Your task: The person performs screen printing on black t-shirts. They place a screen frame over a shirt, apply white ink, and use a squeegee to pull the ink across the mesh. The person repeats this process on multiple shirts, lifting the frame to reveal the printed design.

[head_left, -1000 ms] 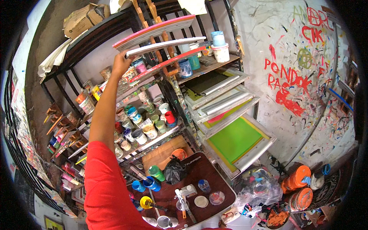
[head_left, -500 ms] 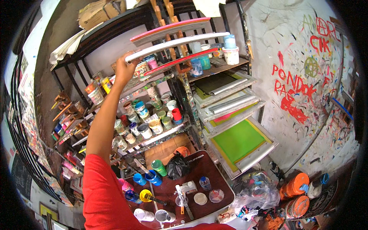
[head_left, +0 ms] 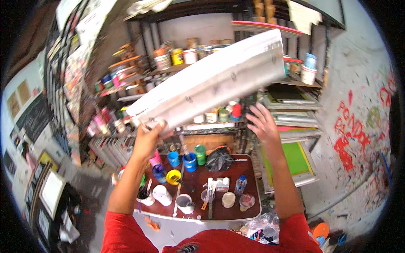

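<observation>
My left hand grips the lower left end of a long, grey-white metal squeegee-like bar. The bar slants up to the right, in front of the shelves. My right hand is raised with fingers spread, just under the bar's right part and not touching it. Below both hands stands a dark brown table with paint pots, cups, a small bottle and a black bag.
Dark metal shelves with several paint tubs stand behind. A rack of screen frames, one green, is at the right. The white wall at the right bears red paint marks. A grey floor lies at the lower left.
My left hand has pulled the bar off the upper rack and brought it down in front of me. My right hand has come up into view. The view has swung left.
</observation>
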The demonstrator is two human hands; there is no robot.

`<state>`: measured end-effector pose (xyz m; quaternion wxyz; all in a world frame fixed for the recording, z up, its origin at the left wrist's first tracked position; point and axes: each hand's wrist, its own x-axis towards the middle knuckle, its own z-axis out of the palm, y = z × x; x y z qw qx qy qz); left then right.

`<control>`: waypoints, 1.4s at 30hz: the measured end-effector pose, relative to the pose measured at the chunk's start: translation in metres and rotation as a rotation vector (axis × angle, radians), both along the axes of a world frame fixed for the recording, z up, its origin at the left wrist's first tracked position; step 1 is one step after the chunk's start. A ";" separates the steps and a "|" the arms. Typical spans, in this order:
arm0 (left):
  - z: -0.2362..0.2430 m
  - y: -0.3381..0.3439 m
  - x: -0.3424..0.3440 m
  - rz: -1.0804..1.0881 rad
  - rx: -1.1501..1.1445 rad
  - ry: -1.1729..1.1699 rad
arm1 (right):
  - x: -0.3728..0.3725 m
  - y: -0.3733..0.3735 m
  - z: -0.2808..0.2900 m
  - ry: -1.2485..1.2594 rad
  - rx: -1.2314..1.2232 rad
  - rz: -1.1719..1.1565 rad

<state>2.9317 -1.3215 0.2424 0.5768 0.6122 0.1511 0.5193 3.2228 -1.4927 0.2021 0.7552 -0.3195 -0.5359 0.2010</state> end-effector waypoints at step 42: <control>-0.227 -0.295 -0.647 1.293 -0.691 0.017 | -0.897 0.126 -0.270 0.747 -1.333 1.334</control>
